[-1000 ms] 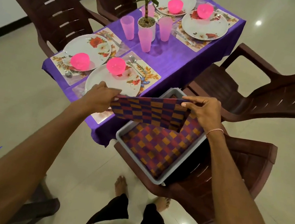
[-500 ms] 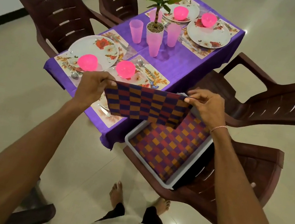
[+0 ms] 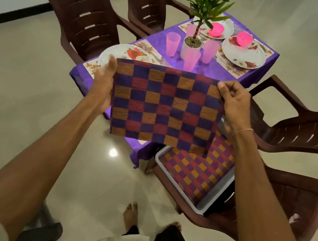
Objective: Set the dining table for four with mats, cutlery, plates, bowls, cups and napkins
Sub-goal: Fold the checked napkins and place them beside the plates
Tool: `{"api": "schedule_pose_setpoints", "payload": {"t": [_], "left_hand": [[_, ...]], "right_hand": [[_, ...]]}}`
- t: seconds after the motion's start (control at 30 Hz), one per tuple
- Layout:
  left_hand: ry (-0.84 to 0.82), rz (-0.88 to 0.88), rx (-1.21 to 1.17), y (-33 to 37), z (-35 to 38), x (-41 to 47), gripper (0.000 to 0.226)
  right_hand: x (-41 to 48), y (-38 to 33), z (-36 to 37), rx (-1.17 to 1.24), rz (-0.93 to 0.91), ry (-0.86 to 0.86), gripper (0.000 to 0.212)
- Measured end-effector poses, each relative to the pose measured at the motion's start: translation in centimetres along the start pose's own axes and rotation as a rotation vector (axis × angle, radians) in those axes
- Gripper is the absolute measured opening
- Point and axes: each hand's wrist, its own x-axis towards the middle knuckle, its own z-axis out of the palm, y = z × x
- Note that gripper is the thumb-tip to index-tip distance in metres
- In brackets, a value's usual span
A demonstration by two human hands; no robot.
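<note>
Checked purple-red-orange cloth napkin (image 3: 165, 104) hangs spread mid-frame, long axis left-right; left hand (image 3: 102, 87) grips its left edge, right hand (image 3: 233, 105) pinches its top right corner. Purple-clothed table (image 3: 212, 66) lies straight beyond, upper centre; neither hand nearer.

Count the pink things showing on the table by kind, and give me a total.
Pink cups: 4
Pink bowls: 2
Total: 6
The napkin held up in both hands hides the near end of the table, so more may sit behind it.
</note>
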Motion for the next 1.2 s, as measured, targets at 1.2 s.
{"api": "schedule_pose_setpoints", "payload": {"t": [1.2], "left_hand": [[0.275,0.074,0.141,0.0,2.6,0.5,0.043]], "right_hand": [[-0.2,-2.3,20.1,-0.161,-0.234,-0.491,0.039]]}}
